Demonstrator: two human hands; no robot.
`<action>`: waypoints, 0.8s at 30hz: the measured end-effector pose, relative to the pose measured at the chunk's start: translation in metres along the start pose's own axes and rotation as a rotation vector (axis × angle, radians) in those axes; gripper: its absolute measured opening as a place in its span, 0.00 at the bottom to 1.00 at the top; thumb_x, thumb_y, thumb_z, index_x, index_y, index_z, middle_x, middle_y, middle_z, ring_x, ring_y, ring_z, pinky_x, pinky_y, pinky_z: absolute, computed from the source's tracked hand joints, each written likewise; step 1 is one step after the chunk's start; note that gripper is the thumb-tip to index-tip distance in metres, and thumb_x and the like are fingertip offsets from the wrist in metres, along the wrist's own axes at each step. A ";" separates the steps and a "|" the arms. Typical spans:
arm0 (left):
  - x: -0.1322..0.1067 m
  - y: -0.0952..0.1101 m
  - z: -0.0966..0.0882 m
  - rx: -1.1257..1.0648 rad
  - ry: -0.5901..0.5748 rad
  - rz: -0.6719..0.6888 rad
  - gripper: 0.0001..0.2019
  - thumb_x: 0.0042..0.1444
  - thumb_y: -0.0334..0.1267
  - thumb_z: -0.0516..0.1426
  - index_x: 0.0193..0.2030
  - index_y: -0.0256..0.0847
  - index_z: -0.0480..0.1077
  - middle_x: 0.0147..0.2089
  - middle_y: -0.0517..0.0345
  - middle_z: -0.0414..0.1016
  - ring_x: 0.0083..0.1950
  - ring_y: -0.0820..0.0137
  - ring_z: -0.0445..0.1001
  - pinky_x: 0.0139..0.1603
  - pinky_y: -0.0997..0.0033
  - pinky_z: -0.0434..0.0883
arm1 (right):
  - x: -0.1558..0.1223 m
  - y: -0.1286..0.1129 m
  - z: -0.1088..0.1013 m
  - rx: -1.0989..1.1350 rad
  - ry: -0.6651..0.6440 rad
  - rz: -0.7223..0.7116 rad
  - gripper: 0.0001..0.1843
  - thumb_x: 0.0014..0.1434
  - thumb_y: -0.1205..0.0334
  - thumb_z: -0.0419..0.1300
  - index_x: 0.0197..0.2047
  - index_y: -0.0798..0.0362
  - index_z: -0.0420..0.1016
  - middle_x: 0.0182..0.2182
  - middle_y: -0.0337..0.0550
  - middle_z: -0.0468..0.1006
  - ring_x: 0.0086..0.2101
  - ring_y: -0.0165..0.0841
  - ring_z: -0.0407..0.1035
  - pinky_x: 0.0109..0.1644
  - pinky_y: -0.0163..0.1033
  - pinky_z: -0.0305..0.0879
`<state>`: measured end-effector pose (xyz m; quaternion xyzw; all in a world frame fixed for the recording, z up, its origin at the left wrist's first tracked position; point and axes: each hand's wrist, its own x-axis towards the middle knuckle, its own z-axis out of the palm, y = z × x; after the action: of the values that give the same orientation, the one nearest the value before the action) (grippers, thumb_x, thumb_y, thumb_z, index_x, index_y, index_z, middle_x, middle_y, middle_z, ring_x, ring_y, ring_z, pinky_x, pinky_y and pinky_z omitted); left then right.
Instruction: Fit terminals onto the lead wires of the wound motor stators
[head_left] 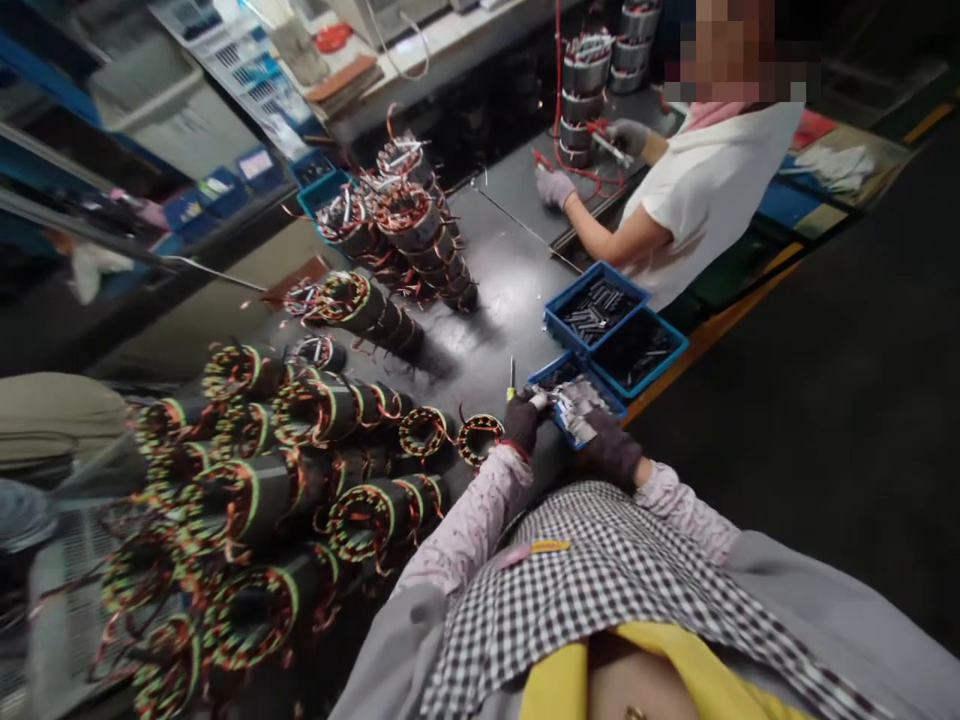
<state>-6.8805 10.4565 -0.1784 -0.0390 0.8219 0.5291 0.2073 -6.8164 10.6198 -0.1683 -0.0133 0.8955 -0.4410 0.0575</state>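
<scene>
My left hand (pixel 523 420), in a dark glove, is at the near edge of a blue bin (pixel 619 408) heaped with pale flat strips (pixel 579 405). Its fingers look closed, with light fingertips close to the strips; what they hold is not clear. A small tool with a thin blade and a yellow-green handle (pixel 511 392) stands out beside this hand; whether the hand grips it I cannot tell. My right hand (pixel 613 448), also dark-gloved, lies against the strips on the bin's right side, its fingers mostly hidden. One short wound stator (pixel 480 440) sits left of my left hand.
Stacks of wound stators (pixel 225 500) crowd the left, with taller stacks (pixel 420 230) further back. Two blue bins (pixel 652 375) of dark pieces stand beyond my hands. Across the metal table (pixel 499 250), a co-worker (pixel 712 190) in gloves handles red-handled tools by another stator stack (pixel 585 80).
</scene>
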 end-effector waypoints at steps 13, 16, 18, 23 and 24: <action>0.033 0.003 0.019 0.450 -0.054 0.076 0.13 0.63 0.34 0.63 0.53 0.43 0.82 0.56 0.53 0.84 0.61 0.62 0.80 0.68 0.61 0.72 | 0.095 0.090 -0.121 -0.867 -0.163 0.126 0.09 0.62 0.69 0.64 0.30 0.61 0.82 0.43 0.70 0.82 0.49 0.50 0.76 0.51 0.55 0.63; 0.014 -0.001 0.014 0.194 -0.090 0.173 0.17 0.61 0.26 0.61 0.55 0.43 0.81 0.60 0.55 0.82 0.65 0.65 0.77 0.71 0.64 0.69 | 0.108 0.091 -0.130 -0.892 -0.301 0.130 0.12 0.64 0.68 0.62 0.30 0.62 0.82 0.44 0.72 0.82 0.50 0.49 0.77 0.48 0.54 0.63; 0.000 -0.009 0.000 0.058 -0.027 0.209 0.16 0.61 0.28 0.62 0.55 0.42 0.81 0.57 0.55 0.84 0.62 0.64 0.79 0.69 0.62 0.72 | 0.100 0.087 -0.136 -0.820 -0.277 0.173 0.11 0.65 0.64 0.61 0.38 0.60 0.84 0.48 0.71 0.82 0.49 0.47 0.78 0.47 0.53 0.64; -0.048 -0.053 -0.065 0.206 0.438 -0.011 0.16 0.65 0.31 0.57 0.56 0.39 0.79 0.53 0.50 0.84 0.55 0.64 0.81 0.63 0.61 0.75 | 0.051 0.038 -0.080 -0.159 -0.028 0.169 0.18 0.66 0.53 0.56 0.56 0.42 0.78 0.47 0.57 0.84 0.44 0.45 0.79 0.51 0.56 0.72; -0.060 -0.063 -0.075 0.295 0.452 -0.041 0.17 0.65 0.32 0.57 0.59 0.39 0.78 0.56 0.49 0.83 0.58 0.64 0.80 0.65 0.61 0.75 | 0.042 0.026 -0.054 -0.032 -0.086 0.119 0.19 0.65 0.51 0.56 0.57 0.40 0.77 0.49 0.53 0.84 0.45 0.46 0.79 0.51 0.56 0.74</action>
<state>-6.8306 10.3533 -0.1829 -0.1419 0.9147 0.3771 0.0328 -6.8640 10.6754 -0.1603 0.0199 0.8984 -0.4215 0.1215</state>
